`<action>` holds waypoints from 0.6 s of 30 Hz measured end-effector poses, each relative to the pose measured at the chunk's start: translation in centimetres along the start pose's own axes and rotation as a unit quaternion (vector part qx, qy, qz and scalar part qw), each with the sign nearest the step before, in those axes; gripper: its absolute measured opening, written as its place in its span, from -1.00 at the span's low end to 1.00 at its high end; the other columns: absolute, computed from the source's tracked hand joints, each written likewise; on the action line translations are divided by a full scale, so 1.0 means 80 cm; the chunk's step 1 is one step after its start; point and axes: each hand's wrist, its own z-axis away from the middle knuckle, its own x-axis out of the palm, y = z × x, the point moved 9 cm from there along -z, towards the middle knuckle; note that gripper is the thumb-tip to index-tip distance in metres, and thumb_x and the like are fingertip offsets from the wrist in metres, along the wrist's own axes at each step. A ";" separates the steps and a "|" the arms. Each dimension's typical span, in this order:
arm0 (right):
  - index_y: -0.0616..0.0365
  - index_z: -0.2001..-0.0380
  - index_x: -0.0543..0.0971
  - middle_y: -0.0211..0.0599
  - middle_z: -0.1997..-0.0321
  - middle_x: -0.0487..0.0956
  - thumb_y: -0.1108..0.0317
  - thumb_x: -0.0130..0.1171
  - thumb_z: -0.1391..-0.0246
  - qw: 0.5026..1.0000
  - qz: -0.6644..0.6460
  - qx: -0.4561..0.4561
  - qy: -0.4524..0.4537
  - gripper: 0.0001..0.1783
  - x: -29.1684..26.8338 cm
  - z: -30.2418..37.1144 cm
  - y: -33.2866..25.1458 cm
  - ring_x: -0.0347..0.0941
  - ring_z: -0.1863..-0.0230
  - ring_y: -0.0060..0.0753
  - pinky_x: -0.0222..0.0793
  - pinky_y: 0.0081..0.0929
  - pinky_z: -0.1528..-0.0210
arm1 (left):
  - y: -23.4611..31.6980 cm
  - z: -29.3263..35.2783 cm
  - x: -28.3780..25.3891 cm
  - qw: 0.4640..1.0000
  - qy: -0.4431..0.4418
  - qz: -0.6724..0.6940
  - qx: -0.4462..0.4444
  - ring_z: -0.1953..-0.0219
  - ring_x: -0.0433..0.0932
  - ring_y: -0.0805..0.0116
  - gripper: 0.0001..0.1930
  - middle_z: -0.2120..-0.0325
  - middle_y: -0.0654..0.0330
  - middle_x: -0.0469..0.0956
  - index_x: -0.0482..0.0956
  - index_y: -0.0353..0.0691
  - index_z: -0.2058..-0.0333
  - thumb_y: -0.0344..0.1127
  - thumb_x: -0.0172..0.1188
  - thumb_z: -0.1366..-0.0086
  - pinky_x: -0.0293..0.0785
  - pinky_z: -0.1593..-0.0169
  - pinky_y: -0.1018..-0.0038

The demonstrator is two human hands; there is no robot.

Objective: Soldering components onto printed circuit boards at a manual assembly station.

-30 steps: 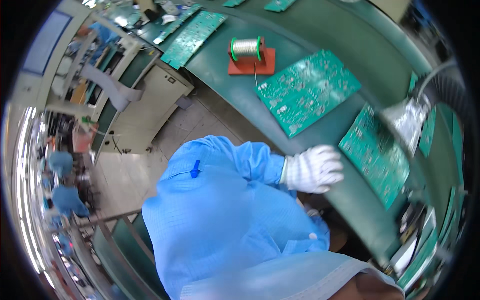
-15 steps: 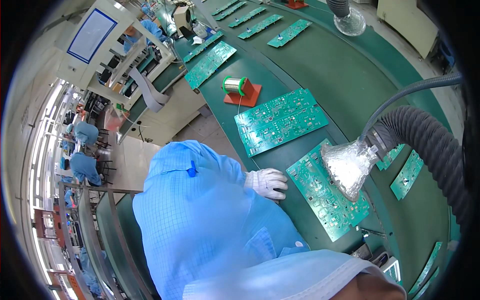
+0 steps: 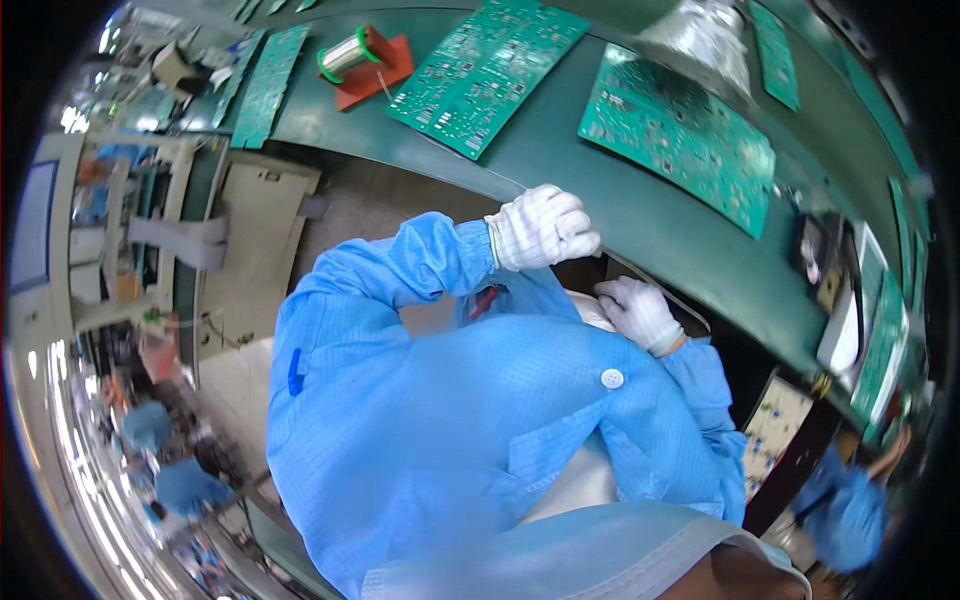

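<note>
In a white glove, my left hand [image 3: 545, 228] is raised near the front edge of the green bench [image 3: 520, 165], its fingers curled into a closed fist. What it holds, if anything, is hidden. My right hand [image 3: 642, 312], also gloved, lies lower over my lap, just below the bench edge. Its fingers are loosely bent and a little apart, with nothing visible in them. Beyond the left hand lies a green circuit board [image 3: 485, 75]. A second circuit board [image 3: 680, 140] lies to the right, partly under a foil-wrapped fume hood [image 3: 700, 45].
A solder wire spool [image 3: 347, 54] sits on a red stand [image 3: 385, 75] at the back left. More boards [image 3: 270, 85] lie farther left. At right stand a white device [image 3: 845, 330] and a dark tool holder [image 3: 818, 250]. Another person [image 3: 848, 505] is at lower right.
The view has turned toward my lap, so the bench now appears higher. My left hand has come off the bench top and closed into a fist. My right hand has come into view.
</note>
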 end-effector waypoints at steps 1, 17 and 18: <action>0.13 0.21 0.66 -0.17 0.39 0.62 0.30 0.34 0.00 0.994 -0.033 -0.077 0.067 -0.74 -0.042 0.012 -0.050 0.56 0.35 -0.05 0.49 -0.08 0.21 | 0.003 0.001 0.000 1.000 0.004 -0.010 -0.005 0.29 0.55 0.33 -0.81 0.43 0.37 0.48 0.59 0.06 0.29 -0.18 0.27 -0.08 0.48 0.24 0.34; -0.01 0.28 0.63 -0.28 0.53 0.59 0.18 0.32 -0.17 0.888 0.301 -0.064 0.342 -0.83 -0.146 0.028 -0.115 0.57 0.48 -0.12 0.43 -0.22 0.42 | -0.242 0.161 -0.163 0.773 -0.041 -0.264 -0.575 0.19 0.62 0.12 -0.30 0.27 0.10 0.60 0.68 -0.17 0.22 0.46 0.08 -0.26 0.56 0.23 0.17; -0.01 0.29 0.62 -0.28 0.53 0.59 0.17 0.31 -0.18 0.889 0.297 -0.051 0.344 -0.83 -0.147 0.030 -0.108 0.57 0.49 -0.11 0.43 -0.21 0.43 | -0.265 0.171 -0.157 0.763 -0.081 -0.245 -0.593 0.12 0.63 0.10 -0.26 0.20 0.07 0.62 0.70 -0.17 0.17 0.48 0.07 -0.26 0.58 0.16 0.15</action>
